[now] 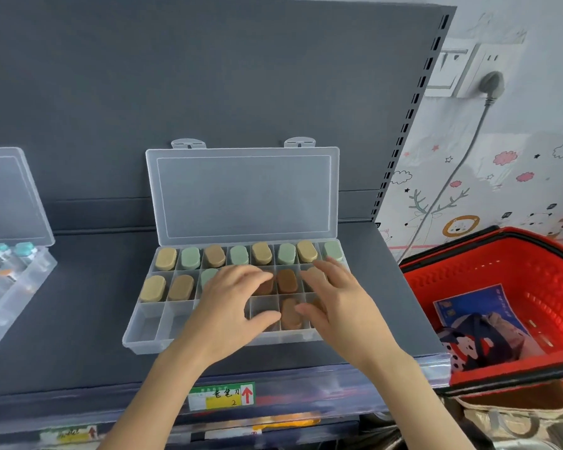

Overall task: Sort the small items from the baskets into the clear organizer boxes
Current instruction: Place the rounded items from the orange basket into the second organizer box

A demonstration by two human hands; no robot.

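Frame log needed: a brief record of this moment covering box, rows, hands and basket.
box: clear organizer box, lid up, on dark shelf
back row: full, tan and green oval items alternating
front row: two leftmost compartments empty; one brown item further right
left hand: open, over the middle row
right hand: open, thumb by the brown item
basket: red basket right of shelf, blue packet inside

On the shelf-edge tag [221, 396]: handwritten Chinese characters, "2" beneath, red upward arrow. Lower tag [69, 433] too blurred to read.
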